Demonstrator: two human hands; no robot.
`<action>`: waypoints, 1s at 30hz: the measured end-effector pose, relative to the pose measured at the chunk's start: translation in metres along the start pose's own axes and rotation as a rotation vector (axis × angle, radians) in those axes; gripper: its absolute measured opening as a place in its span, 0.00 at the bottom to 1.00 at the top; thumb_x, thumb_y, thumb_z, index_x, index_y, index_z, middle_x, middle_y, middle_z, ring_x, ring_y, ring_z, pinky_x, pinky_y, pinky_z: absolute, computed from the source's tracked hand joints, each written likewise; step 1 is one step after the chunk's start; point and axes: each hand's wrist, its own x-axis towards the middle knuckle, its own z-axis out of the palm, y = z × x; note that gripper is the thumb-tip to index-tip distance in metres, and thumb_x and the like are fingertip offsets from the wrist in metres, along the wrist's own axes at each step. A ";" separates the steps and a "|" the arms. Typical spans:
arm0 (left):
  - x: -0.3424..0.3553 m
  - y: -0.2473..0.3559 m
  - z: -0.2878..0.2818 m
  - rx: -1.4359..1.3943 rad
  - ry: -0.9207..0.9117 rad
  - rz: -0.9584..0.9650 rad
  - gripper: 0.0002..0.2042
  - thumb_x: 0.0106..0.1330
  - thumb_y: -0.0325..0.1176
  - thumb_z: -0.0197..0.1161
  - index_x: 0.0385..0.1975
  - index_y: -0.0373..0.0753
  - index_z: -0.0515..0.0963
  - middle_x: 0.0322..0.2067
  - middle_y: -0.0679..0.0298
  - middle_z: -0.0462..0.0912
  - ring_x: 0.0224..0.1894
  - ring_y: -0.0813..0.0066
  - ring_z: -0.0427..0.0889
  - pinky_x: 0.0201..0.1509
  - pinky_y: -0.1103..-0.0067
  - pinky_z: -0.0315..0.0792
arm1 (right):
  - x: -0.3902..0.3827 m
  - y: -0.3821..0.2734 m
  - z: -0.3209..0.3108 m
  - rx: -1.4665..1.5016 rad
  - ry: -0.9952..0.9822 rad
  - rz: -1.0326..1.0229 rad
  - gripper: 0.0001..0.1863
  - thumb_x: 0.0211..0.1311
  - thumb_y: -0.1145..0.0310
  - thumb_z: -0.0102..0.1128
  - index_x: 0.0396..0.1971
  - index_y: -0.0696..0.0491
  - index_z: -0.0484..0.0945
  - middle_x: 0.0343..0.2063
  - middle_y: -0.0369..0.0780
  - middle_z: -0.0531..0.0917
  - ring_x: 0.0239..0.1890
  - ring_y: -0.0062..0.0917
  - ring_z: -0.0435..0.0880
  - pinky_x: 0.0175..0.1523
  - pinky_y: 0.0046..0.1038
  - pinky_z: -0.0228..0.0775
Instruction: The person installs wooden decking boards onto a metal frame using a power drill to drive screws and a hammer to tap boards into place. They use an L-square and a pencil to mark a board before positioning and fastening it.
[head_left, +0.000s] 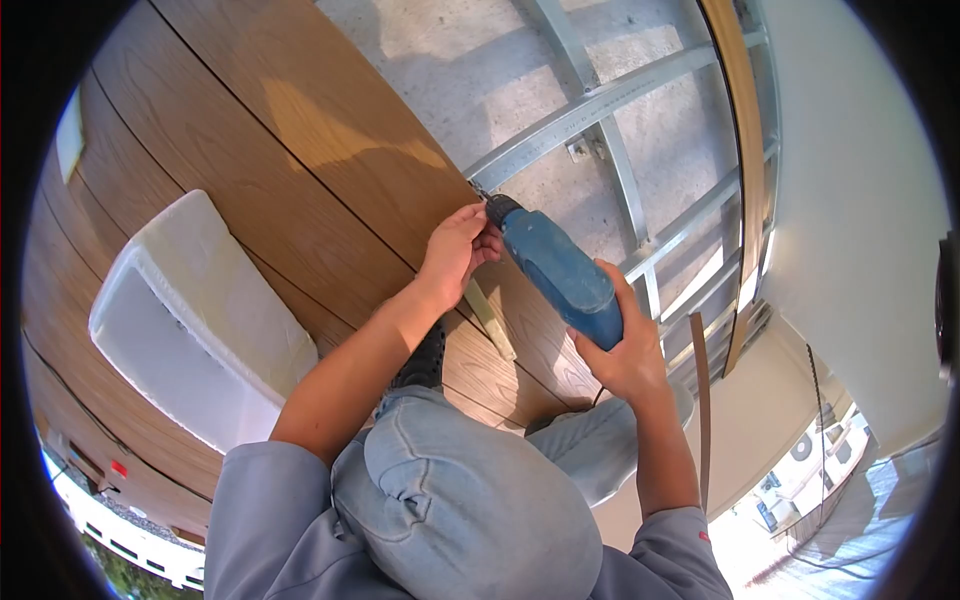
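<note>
My right hand (630,350) is wrapped round the rear of a blue power drill (562,268), which points up and left. Its black chuck (503,209) carries a metal bit (478,187) whose tip is at the edge of a brown wood-grain board (410,150), beside a metal frame bar (560,125). Close by the chuck, the fingers of my left hand (458,250) are curled together; what they pinch, if anything, is hidden. A short pale wood strip (490,322) lies on the boards just below that hand.
A white foam-like block (210,310) stands on the boards at left. Right of them, an open grid of metal bars (625,180) lies over concrete (480,80). A brown strip (701,400) rises near my right forearm. A pale wall (850,200) borders the far right.
</note>
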 end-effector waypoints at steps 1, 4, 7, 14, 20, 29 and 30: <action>-0.012 0.002 0.016 0.196 0.135 0.089 0.19 0.80 0.40 0.52 0.63 0.37 0.73 0.51 0.55 0.75 0.52 0.64 0.77 0.60 0.71 0.73 | -0.002 -0.004 -0.002 -0.002 0.003 0.017 0.42 0.56 0.68 0.71 0.72 0.47 0.62 0.54 0.53 0.83 0.56 0.51 0.84 0.61 0.41 0.75; -0.041 0.025 0.055 0.780 0.313 0.656 0.18 0.79 0.39 0.51 0.60 0.33 0.74 0.45 0.56 0.79 0.46 0.64 0.79 0.55 0.71 0.74 | 0.005 -0.013 0.003 -0.037 0.043 -0.038 0.43 0.55 0.68 0.69 0.72 0.45 0.60 0.48 0.54 0.84 0.50 0.54 0.85 0.55 0.42 0.77; -0.061 0.059 0.098 1.157 -0.131 1.361 0.18 0.72 0.41 0.60 0.51 0.32 0.78 0.44 0.57 0.83 0.40 0.61 0.83 0.50 0.70 0.76 | 0.005 -0.020 0.005 -0.057 0.047 -0.033 0.44 0.55 0.68 0.67 0.73 0.46 0.57 0.42 0.55 0.86 0.44 0.56 0.86 0.49 0.44 0.79; -0.046 0.047 0.107 1.047 -0.345 1.306 0.15 0.55 0.36 0.66 0.38 0.33 0.81 0.38 0.56 0.86 0.36 0.56 0.85 0.43 0.67 0.79 | 0.007 -0.045 0.014 -0.021 0.005 0.124 0.43 0.55 0.64 0.67 0.71 0.53 0.59 0.33 0.54 0.86 0.38 0.55 0.86 0.43 0.45 0.79; -0.046 0.058 0.108 0.984 -0.344 1.299 0.17 0.51 0.36 0.66 0.37 0.30 0.81 0.37 0.51 0.86 0.34 0.54 0.85 0.42 0.66 0.81 | 0.008 -0.054 0.015 0.000 0.008 0.136 0.41 0.53 0.66 0.67 0.68 0.56 0.62 0.35 0.54 0.86 0.37 0.55 0.86 0.42 0.45 0.80; -0.044 0.074 0.108 1.001 -0.376 1.260 0.17 0.53 0.37 0.68 0.36 0.29 0.81 0.37 0.50 0.84 0.35 0.55 0.83 0.46 0.66 0.80 | 0.019 -0.068 -0.001 -0.047 -0.092 0.205 0.43 0.52 0.66 0.71 0.67 0.57 0.62 0.36 0.53 0.86 0.38 0.53 0.87 0.43 0.44 0.80; -0.043 0.074 0.108 1.002 -0.372 1.259 0.17 0.53 0.37 0.68 0.36 0.29 0.81 0.37 0.50 0.84 0.35 0.55 0.83 0.46 0.66 0.80 | 0.020 -0.068 -0.002 -0.043 -0.100 0.189 0.42 0.52 0.66 0.71 0.67 0.58 0.62 0.35 0.53 0.86 0.37 0.54 0.87 0.42 0.44 0.80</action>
